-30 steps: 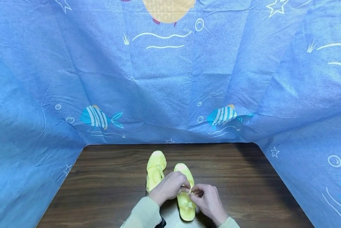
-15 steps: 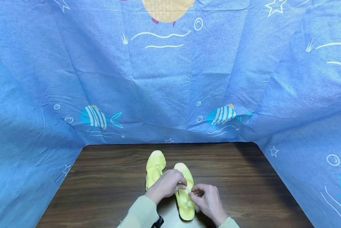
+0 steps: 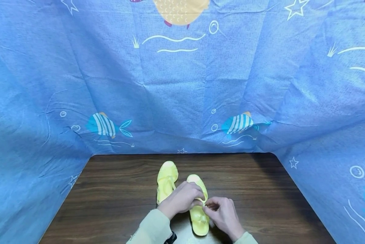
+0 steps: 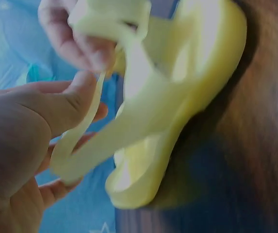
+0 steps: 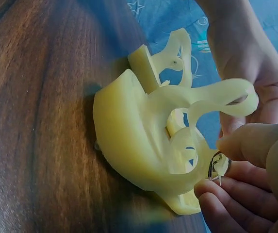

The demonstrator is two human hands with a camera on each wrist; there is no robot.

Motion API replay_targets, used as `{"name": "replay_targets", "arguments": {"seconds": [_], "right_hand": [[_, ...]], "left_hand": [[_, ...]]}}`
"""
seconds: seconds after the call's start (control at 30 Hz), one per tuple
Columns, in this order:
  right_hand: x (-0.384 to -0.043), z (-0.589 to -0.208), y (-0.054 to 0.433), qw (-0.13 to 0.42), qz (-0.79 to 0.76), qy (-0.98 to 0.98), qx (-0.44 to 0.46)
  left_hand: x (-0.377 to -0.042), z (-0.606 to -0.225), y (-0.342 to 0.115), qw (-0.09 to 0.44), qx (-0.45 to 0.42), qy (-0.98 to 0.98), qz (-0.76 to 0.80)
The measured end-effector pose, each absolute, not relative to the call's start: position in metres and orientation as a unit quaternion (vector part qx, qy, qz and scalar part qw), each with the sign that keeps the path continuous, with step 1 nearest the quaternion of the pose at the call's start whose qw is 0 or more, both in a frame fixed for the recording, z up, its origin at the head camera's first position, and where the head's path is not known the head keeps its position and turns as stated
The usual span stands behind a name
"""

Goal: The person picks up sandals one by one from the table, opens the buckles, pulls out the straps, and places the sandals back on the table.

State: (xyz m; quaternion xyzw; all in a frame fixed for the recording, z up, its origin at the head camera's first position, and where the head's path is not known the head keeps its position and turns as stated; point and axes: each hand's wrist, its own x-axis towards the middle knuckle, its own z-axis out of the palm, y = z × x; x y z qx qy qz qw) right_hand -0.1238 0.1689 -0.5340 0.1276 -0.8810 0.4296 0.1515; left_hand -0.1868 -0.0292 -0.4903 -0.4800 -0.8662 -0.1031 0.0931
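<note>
A pale yellow sandal [image 3: 199, 227] lies on the table under both hands, its toe pointing away. My right hand [image 3: 223, 215] pinches the small metal buckle [image 5: 219, 165] at the sandal's side between thumb and fingers. From the other side my left hand [image 3: 185, 197] holds the ankle strap [image 4: 110, 141], which bends in a loop over its fingers. The left thumb lies against the strap's narrow end, close to the right fingertips. The second yellow sandal [image 3: 167, 173] stands left of the first, partly hidden behind the left forearm.
The dark wood-grain table [image 3: 115, 203] spreads out around the sandals. A blue cloth [image 3: 176, 101] printed with fish and stars hangs behind it and along both sides. A dark band [image 3: 171, 238] shows at the left wrist below the light sleeve [image 3: 153, 227].
The left hand draws back slightly to the left from the right fingertips, then returns to them. My right hand stays at the buckle, and both sandals keep their places.
</note>
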Motion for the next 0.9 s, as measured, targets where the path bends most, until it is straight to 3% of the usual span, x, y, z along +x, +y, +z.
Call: {"name": "replay_targets", "arguments": {"seconds": [0.37,0.9], "right_hand": [[-0.125,-0.539,0.168,0.157,0.444,-0.869,0.152],[-0.123,-0.538,0.175,0.151,0.440,-0.875,0.131]], "left_hand": [[-0.189,-0.493,-0.024,0.055,-0.472,-0.871,-0.127],[-0.196,-0.481,-0.048,0.110,-0.488,-0.862,-0.083]]}}
